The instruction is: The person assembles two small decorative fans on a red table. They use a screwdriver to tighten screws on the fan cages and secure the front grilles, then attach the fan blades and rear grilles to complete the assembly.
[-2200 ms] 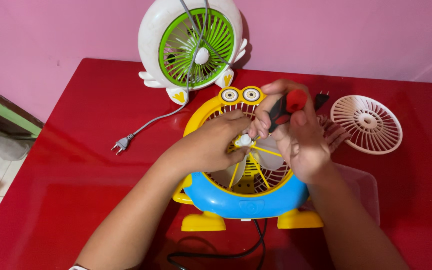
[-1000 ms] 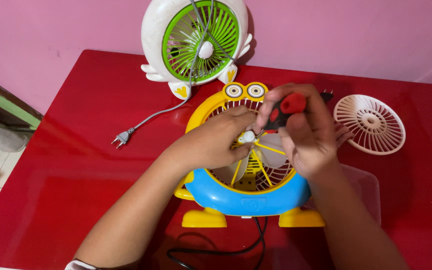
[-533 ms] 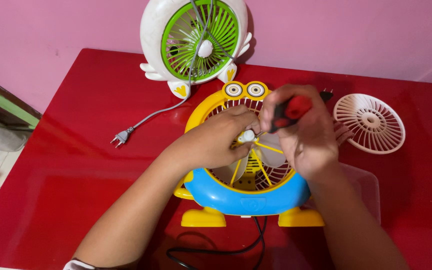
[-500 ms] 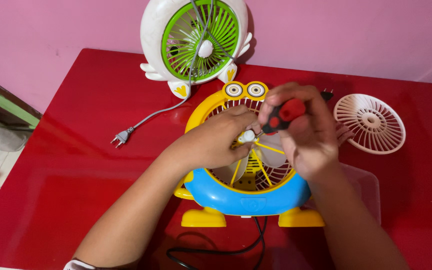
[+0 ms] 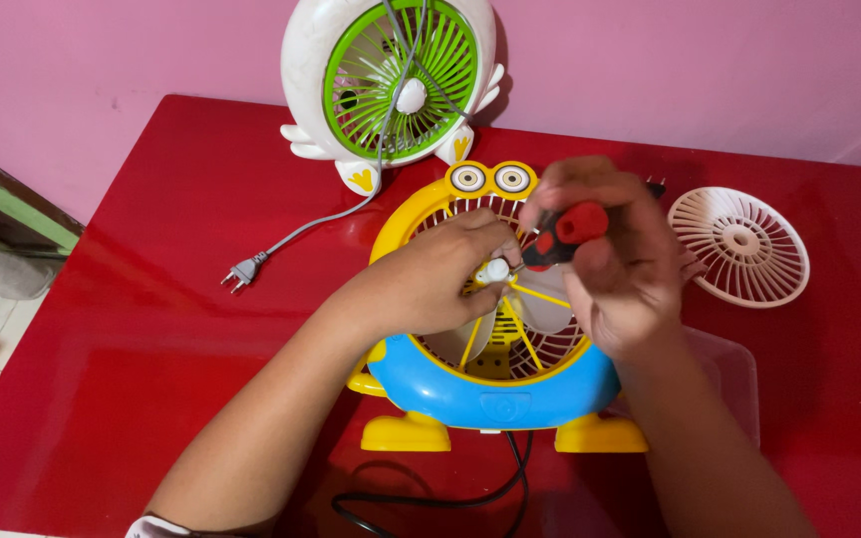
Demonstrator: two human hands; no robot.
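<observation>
A glossy yellow-and-blue plastic fan with cartoon eyes [image 5: 495, 384] lies at the centre of the shiny red table [image 5: 132, 329]. The left hand [image 5: 440, 274] pinches its small white hub [image 5: 495, 270]. The right hand [image 5: 615, 264] is closed around a red-and-black screwdriver handle [image 5: 562, 231], and a round cream ribbed grille [image 5: 739, 246] lies just right.

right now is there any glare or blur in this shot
Head view: soft reflections sheen the red table, strongest near the white fan; the right hand with the screwdriver looks slightly blurred; the left hand and yellow fan are sharp.
</observation>
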